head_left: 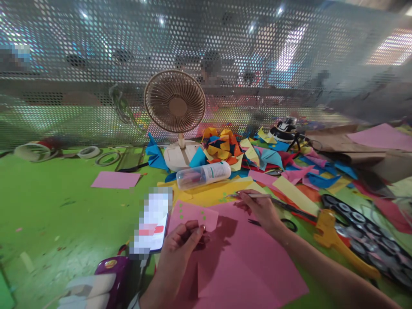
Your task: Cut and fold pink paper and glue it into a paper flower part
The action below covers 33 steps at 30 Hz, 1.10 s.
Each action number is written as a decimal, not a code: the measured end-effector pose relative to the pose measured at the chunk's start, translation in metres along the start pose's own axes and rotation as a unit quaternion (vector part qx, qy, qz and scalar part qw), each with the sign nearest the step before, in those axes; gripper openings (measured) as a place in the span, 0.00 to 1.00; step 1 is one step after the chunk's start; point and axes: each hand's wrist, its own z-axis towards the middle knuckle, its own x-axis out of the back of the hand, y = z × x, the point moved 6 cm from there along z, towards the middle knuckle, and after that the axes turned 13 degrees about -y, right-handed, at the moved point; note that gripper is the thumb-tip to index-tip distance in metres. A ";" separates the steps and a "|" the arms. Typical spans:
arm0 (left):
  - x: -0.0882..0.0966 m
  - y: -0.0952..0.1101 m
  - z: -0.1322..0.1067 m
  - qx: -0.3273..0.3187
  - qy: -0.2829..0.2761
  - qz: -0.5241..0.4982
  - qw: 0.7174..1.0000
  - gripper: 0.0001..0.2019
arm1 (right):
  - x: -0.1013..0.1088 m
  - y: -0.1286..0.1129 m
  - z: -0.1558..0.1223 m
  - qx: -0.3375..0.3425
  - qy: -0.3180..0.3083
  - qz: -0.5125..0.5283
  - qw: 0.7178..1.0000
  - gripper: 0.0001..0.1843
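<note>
My right hand grips a pair of slim metal tweezers. Their tips point left, close to some small green bits on a yellow sheet. My left hand is closed in a pinch at the lower edge of a small pink card dotted with green pieces. Whatever is between those fingertips is too small to make out. Beneath both hands spreads a large pink sheet, with dark scissors partly hidden under my right wrist.
A lit phone lies left of my left hand, above a purple device. A clear bottle lies before a fan. Folded coloured papers pile up behind. At right are a yellow-handled tool and a black tray.
</note>
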 end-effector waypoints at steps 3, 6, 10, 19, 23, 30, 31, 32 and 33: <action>0.001 -0.001 0.001 -0.001 -0.002 0.001 1.000 0.17 | -0.002 -0.003 -0.001 0.003 -0.009 -0.031 0.999 0.21; 0.001 -0.001 0.000 0.001 -0.004 0.001 1.000 0.17 | -0.004 -0.005 -0.002 0.003 -0.014 -0.047 0.999 0.21; -0.002 0.001 -0.002 0.006 -0.011 -0.008 1.000 0.17 | -0.005 -0.005 -0.002 0.010 -0.021 -0.065 0.998 0.20; -0.005 0.002 -0.003 0.009 -0.027 -0.011 1.000 0.16 | -0.006 -0.002 -0.002 0.040 -0.023 -0.079 0.996 0.19; -0.004 0.001 -0.003 0.012 -0.020 -0.013 1.000 0.17 | -0.006 -0.005 -0.003 0.042 -0.017 -0.088 0.995 0.19; -0.006 0.006 -0.005 0.017 -0.011 -0.008 1.000 0.17 | -0.004 -0.010 -0.005 0.043 -0.007 -0.102 0.994 0.20; -0.006 0.006 -0.005 0.016 -0.009 -0.008 1.000 0.17 | -0.004 -0.010 -0.005 0.043 -0.007 -0.104 0.994 0.20; -0.006 0.006 -0.005 0.015 -0.009 -0.009 1.000 0.17 | -0.004 -0.010 -0.005 0.043 -0.007 -0.105 0.994 0.20; -0.006 0.006 -0.005 0.014 -0.010 -0.010 1.000 0.17 | -0.004 -0.009 -0.005 0.042 -0.008 -0.105 0.994 0.20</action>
